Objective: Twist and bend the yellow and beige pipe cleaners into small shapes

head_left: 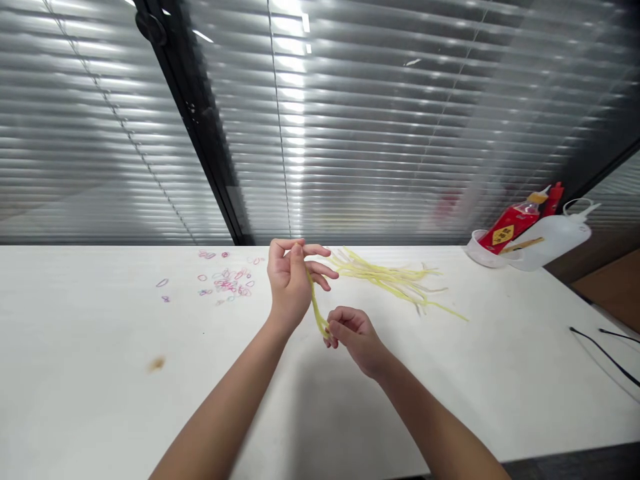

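Note:
Fuzzy yellow pipe cleaners [316, 309] run between my two hands, raised over the white table. My left hand [293, 277] pinches their upper end between thumb and index finger, its other fingers stretched out to the right. Lower and to the right, my right hand [353, 337] closes its fingertips on the lower end. How many strands I hold is hard to make out. Behind my hands lies a loose bundle of yellow pipe cleaners [395, 277], spread toward the right. To the left, small pink, red and purple rubber bands [233, 283] are scattered in a loose heap.
At the back right, a clear plastic bowl [479, 252] stands by a red-labelled bottle [513, 225] and a white squeeze bottle [555, 239]. Black cables [607, 353] lie at the right. A brown stain [157, 363] marks the white table [90, 407]. Window blinds [375, 133] rise behind.

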A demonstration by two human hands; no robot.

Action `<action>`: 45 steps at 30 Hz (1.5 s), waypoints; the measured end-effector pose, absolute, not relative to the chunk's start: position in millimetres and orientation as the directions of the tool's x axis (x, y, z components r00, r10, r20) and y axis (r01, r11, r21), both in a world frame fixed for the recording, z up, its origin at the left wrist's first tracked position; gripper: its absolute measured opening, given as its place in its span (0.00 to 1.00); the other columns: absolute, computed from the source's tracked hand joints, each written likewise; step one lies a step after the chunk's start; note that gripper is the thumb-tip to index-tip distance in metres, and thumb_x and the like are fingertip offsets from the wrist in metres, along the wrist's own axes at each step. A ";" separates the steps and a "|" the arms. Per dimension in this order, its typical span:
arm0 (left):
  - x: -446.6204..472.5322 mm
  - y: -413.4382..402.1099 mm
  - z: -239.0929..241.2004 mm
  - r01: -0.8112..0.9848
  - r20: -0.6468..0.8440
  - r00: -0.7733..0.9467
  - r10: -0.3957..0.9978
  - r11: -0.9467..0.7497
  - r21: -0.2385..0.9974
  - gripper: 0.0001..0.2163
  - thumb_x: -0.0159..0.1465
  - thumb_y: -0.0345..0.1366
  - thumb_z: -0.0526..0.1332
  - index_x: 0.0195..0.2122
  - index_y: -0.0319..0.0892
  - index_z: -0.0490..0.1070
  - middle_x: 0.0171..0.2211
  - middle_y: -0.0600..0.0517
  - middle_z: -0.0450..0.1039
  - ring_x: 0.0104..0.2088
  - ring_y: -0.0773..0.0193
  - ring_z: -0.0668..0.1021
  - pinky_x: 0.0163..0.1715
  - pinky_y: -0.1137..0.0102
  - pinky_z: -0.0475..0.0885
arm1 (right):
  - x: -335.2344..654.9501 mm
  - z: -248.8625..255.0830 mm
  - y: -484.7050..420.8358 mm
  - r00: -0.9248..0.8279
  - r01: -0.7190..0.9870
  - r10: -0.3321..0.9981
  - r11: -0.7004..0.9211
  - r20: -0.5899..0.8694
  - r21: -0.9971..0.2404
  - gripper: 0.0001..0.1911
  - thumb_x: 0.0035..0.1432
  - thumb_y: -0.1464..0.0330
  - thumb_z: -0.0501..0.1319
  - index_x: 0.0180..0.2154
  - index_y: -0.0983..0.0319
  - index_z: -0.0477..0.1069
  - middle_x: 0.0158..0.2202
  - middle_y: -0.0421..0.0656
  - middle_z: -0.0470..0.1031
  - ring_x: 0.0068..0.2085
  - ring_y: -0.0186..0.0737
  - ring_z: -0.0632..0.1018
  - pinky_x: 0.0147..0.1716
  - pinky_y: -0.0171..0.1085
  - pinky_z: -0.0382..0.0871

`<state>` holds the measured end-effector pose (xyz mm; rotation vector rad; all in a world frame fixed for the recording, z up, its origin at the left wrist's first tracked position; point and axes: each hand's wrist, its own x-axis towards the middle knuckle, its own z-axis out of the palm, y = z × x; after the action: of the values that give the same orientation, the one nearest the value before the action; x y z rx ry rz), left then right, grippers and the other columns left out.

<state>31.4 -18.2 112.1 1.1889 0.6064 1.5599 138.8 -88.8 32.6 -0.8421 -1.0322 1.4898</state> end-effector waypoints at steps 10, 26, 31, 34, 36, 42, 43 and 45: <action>37.7 -30.6 112.0 -0.424 0.427 0.038 0.903 -0.373 0.826 0.11 0.64 0.45 0.54 0.38 0.45 0.56 0.29 0.55 0.75 0.18 0.67 0.78 0.11 0.76 0.69 | 135.0 31.6 -88.7 -0.245 -0.349 0.968 -0.030 0.060 -0.937 0.15 0.44 0.62 0.70 0.20 0.62 0.67 0.19 0.36 0.61 0.23 0.30 0.60 0.22 0.33 0.52; 41.6 -33.4 95.4 -0.412 0.672 0.071 0.737 -0.592 0.693 0.03 0.68 0.36 0.47 0.40 0.45 0.57 0.33 0.56 0.75 0.20 0.70 0.79 0.15 0.76 0.73 | 137.7 31.9 -88.2 -0.178 -0.206 0.972 0.115 0.152 -0.972 0.10 0.44 0.67 0.70 0.22 0.62 0.70 0.23 0.38 0.69 0.26 0.33 0.69 0.27 0.36 0.63; 45.8 -35.0 101.6 -0.503 0.550 0.043 0.834 -0.457 0.733 0.04 0.68 0.38 0.48 0.39 0.45 0.56 0.31 0.56 0.76 0.18 0.70 0.78 0.13 0.77 0.71 | 132.1 28.2 -88.2 -0.313 -0.470 0.942 -0.044 0.120 -0.881 0.14 0.41 0.65 0.72 0.20 0.63 0.69 0.21 0.38 0.69 0.24 0.33 0.70 0.27 0.36 0.65; 47.2 -34.7 105.3 -0.541 0.393 0.048 0.918 -0.307 0.783 0.06 0.67 0.41 0.50 0.37 0.45 0.56 0.30 0.56 0.76 0.17 0.70 0.77 0.12 0.77 0.69 | 131.0 26.6 -88.4 -0.370 -0.556 0.920 -0.110 0.127 -0.824 0.15 0.41 0.62 0.72 0.23 0.63 0.69 0.21 0.38 0.70 0.25 0.35 0.73 0.30 0.39 0.69; 47.9 -33.2 105.8 -0.566 0.308 0.066 0.949 -0.219 0.795 0.08 0.66 0.43 0.51 0.36 0.45 0.56 0.30 0.56 0.76 0.17 0.70 0.77 0.13 0.78 0.69 | 132.0 25.1 -88.3 -0.408 -0.572 0.904 -0.145 0.126 -0.808 0.16 0.41 0.61 0.72 0.26 0.63 0.71 0.24 0.39 0.71 0.27 0.35 0.73 0.31 0.40 0.70; 45.0 -23.4 102.6 -0.627 0.199 0.232 0.952 -0.010 0.779 0.10 0.63 0.44 0.56 0.36 0.43 0.59 0.32 0.54 0.77 0.21 0.68 0.79 0.14 0.79 0.68 | 137.9 23.0 -87.7 -0.453 -0.601 0.875 -0.158 0.171 -0.783 0.24 0.50 0.50 0.63 0.37 0.63 0.73 0.26 0.41 0.71 0.28 0.36 0.73 0.33 0.40 0.69; 43.8 -21.6 102.8 -0.632 0.192 0.256 0.948 0.014 0.775 0.10 0.63 0.44 0.57 0.35 0.43 0.59 0.32 0.53 0.77 0.22 0.67 0.79 0.14 0.78 0.69 | 138.9 23.5 -87.4 -0.444 -0.611 0.880 -0.158 0.171 -0.775 0.25 0.52 0.48 0.59 0.38 0.63 0.73 0.26 0.41 0.70 0.28 0.35 0.73 0.33 0.40 0.69; 40.9 -18.0 104.1 -0.633 0.178 0.292 0.940 0.051 0.772 0.11 0.61 0.43 0.59 0.35 0.43 0.60 0.32 0.52 0.77 0.23 0.66 0.80 0.15 0.78 0.69 | 140.8 25.2 -86.7 -0.417 -0.626 0.895 -0.157 0.158 -0.764 0.27 0.56 0.46 0.53 0.39 0.63 0.73 0.24 0.40 0.68 0.27 0.34 0.71 0.33 0.40 0.68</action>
<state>40.9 -18.0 104.1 0.8858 0.4299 1.2544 140.8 -86.7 25.2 -0.4059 -0.9573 1.7841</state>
